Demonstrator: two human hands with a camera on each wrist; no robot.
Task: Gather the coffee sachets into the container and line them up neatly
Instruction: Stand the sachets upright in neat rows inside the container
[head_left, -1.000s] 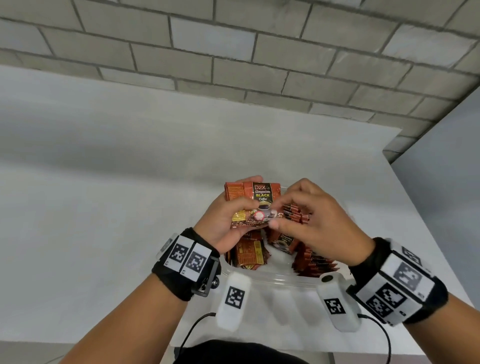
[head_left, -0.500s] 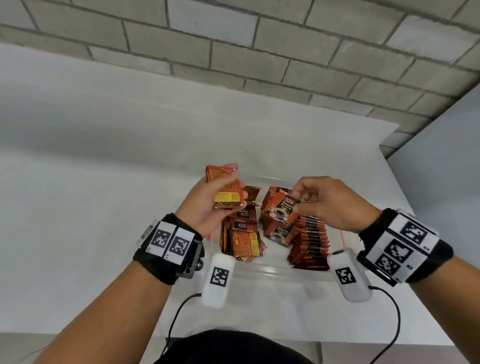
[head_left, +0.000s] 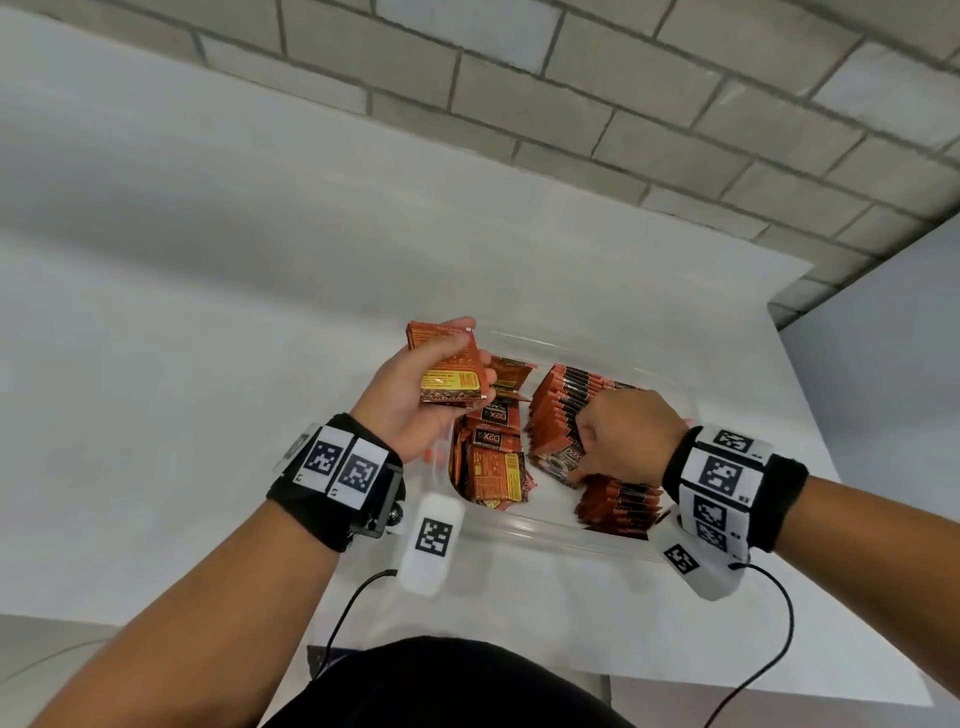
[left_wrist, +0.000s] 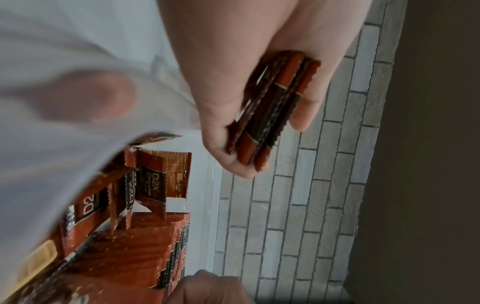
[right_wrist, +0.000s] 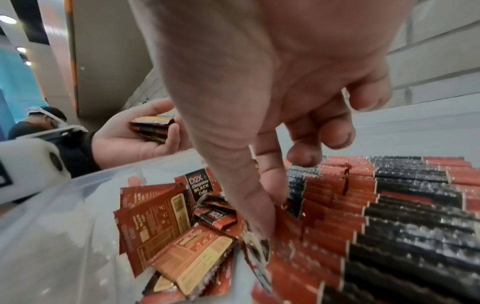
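Head: left hand (head_left: 415, 395) still grips a small stack of sachets (head_left: 449, 371) above the clear container (head_left: 545, 535); right hand (head_left: 621, 436) has dropped onto the upright row (head_left: 566, 410).
Left wrist: stack pinched between thumb and fingers (left_wrist: 303, 115).
Right wrist: thumb and forefinger pinch a sachet (right_wrist: 255, 250) beside the row; loose sachets (right_wrist: 168, 226) left of it.

— What sort of place is this?
— A staged recording workspace, not a home: a white table (head_left: 208, 415) pushed against a bare block wall (head_left: 571, 104).
— Anything else?
— Beyond the table, another person (right_wrist: 39, 123) in headgear, under ceiling lights (right_wrist: 7, 19).
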